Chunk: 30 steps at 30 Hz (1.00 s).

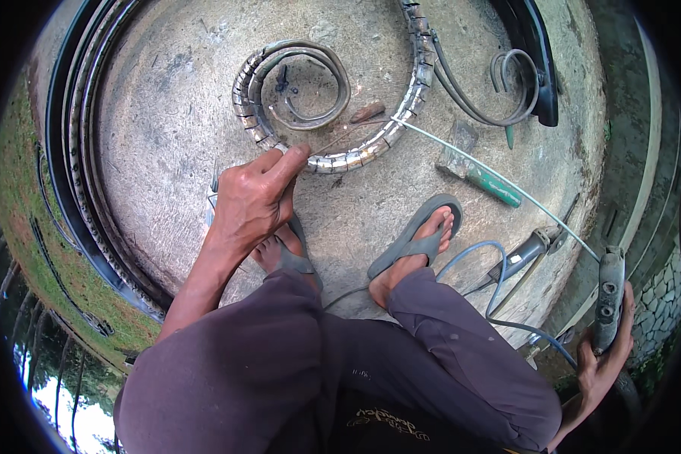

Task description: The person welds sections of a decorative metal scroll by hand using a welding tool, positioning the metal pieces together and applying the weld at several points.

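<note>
My left hand is closed in a pinch at the near side of a curved, notched metal strip bent into a spiral. From its fingertips a thin brownish rod runs right, toward the pale tip of a welding electrode. That electrode slants across to a worn grey electrode holder at far right, gripped in my right hand. The electrode's far end meets the notched strip. A rust-brown lump lies just inside the curve.
A hammer with a green handle lies right of the spiral. Nearer me are an angle grinder and a blue cable. Bent rods lie at upper right. A black curved rim borders the round concrete slab.
</note>
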### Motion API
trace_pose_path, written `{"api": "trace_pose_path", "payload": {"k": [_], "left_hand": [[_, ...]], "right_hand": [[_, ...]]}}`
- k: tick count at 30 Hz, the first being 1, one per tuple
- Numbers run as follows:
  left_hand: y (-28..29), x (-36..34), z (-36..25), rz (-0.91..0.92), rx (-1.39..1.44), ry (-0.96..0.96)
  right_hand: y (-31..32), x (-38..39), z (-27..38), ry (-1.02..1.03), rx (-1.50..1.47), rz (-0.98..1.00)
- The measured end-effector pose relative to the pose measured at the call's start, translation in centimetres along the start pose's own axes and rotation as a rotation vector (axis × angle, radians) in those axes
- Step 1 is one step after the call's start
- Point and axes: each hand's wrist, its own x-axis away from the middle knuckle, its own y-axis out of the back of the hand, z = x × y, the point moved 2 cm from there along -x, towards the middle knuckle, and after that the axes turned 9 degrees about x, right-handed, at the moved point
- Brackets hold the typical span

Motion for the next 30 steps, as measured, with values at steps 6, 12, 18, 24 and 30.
{"api": "trace_pose_path", "payload": {"k": [6,12,18,24,30], "left_hand": [[0.0,-0.3,-0.1,0.033,0.029,0.048],[0.1,-0.2,-0.1,0.040,0.024,0.070],[0.0,-0.1,-0.2,0.035,0.020,0.056],[-0.1,0.2,0.3,0.014,0.008,0.032],[-0.1,-0.1,-0.2,0.036,0.056,0.076]], "right_hand": [[-0.1,0.4,-0.2,0.086,0.137,-0.311],[-0.1,0.3,-0.4,0.070,0.130,-0.135],[-0.5,0.4,-0.1,0.165,0.138,-0.215],[-0.6,0.4,0.1,0.154,0.144,-0.259],[-0.4,0.7,-0.9,0.072,0.115,-0.207]]}}
